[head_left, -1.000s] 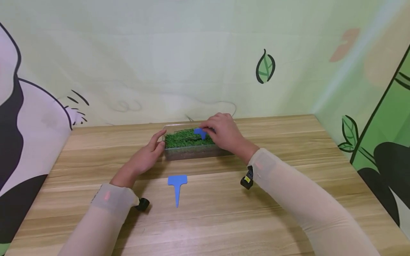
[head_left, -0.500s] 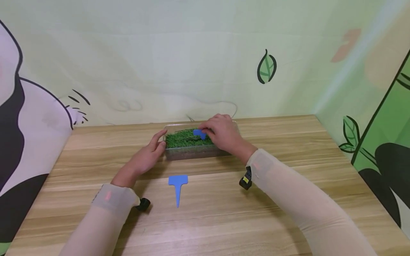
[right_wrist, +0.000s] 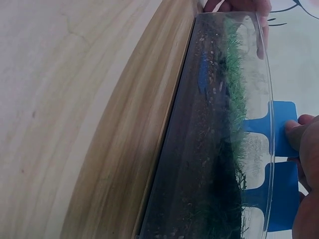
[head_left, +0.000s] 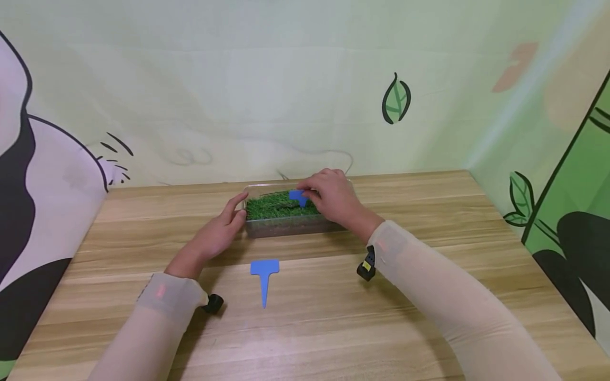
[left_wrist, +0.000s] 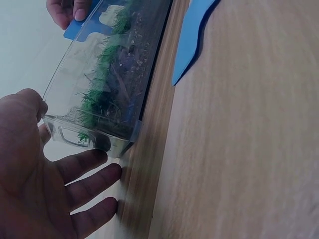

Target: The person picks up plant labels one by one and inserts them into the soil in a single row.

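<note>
A clear plastic box [head_left: 295, 228] holds dark soil topped with green grass [head_left: 269, 205]. My left hand [head_left: 219, 233] rests against its left end, the thumb at the rim and the other fingers extended along the end wall in the left wrist view. My right hand [head_left: 333, 198] pinches the head of a blue T-shaped plant label [head_left: 297, 196] between thumb and fingers; its stem goes down into the grass. In the right wrist view, a second blue plant label [right_wrist: 282, 196] stands beside the pinched label [right_wrist: 281, 127], under my right palm.
Another blue plant label [head_left: 264, 275] lies flat on the wooden table [head_left: 324, 317], in front of the box. Close behind the box rises a printed cloth backdrop [head_left: 286, 106].
The pinched plant label dips slightly, then rises back a little. My left hand and the box stay in place.
</note>
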Motion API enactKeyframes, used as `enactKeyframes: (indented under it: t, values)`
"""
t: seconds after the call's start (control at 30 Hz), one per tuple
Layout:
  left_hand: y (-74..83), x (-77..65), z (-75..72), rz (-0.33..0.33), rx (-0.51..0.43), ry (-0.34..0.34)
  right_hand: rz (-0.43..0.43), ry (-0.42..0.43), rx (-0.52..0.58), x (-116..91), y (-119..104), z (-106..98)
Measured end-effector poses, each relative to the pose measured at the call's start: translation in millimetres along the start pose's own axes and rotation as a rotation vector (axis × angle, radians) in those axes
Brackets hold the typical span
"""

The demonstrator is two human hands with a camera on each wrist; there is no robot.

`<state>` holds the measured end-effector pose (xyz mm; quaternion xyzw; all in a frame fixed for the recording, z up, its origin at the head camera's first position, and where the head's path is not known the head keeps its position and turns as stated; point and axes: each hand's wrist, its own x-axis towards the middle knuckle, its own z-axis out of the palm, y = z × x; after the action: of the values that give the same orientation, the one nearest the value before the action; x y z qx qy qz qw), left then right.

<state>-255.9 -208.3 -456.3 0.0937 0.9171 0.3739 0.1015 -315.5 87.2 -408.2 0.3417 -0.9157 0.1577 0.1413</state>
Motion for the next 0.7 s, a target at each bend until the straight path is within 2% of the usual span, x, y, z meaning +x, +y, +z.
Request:
enactKeyframes:
  t: [0.43,0.7]
  values:
    - [3.8,-1.9,-0.2,-0.004,0.011,-0.004,-0.039,0.027,0.056,-7,2,-3]
    - [2.7,-1.6,0.1,-0.006,0.003,-0.009,-0.092,0.112,0.141,-12,0,-11]
